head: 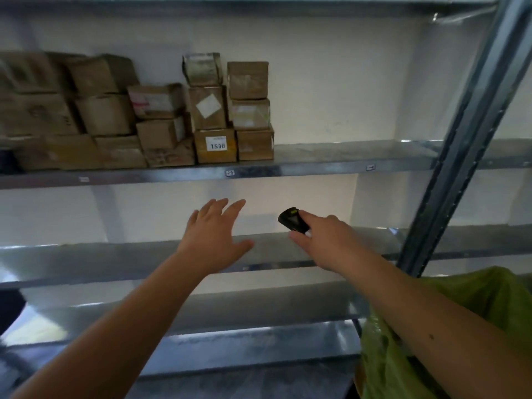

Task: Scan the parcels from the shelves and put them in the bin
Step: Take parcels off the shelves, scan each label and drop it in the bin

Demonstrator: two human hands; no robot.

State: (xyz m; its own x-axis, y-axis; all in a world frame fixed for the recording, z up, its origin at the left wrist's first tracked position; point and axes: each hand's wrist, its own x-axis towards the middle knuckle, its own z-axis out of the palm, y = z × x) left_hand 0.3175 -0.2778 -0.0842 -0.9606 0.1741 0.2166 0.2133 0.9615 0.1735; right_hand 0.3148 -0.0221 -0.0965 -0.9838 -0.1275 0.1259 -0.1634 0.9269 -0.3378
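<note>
Shelving [316,164]: grey metal, several tiers against a pale wall, with a slanting upright [472,133] at right. Small tags on the front edge of the upper visible tier.

Head view, far:
- Parcels [161,119]: brown cardboard boxes stacked up to three high on the upper tier, filling its left half; the right half of that tier is bare metal.
- Labelled box [215,146]: bottom row, near the right end of the stack, white label reading "1538".
- Box with a white square sticker [207,108]: directly above the labelled one.
- Two columns at the stack's right end stand close together, touching or nearly so. Boxes at far left are blurred; details unreadable.

Head view, middle:
- Left hand [214,234]: released, fingers straight and spread, palm facing away, raised in front of the tier below the parcels. Holds nothing; well below the boxes.
- Right hand [325,237]: grasping a scanner [292,221], a small black device with a green patch on top, pointed toward the far wall. Thumb under it, index finger along its top.
- Both forearms bare, reaching in from the near edge.

Head view, near right:
- Bin [475,312]: only a green bag or liner shows, beneath the right forearm, beside the upright. Its contents cannot be made out.
- Lower tiers: bare metal, reflecting light.
</note>
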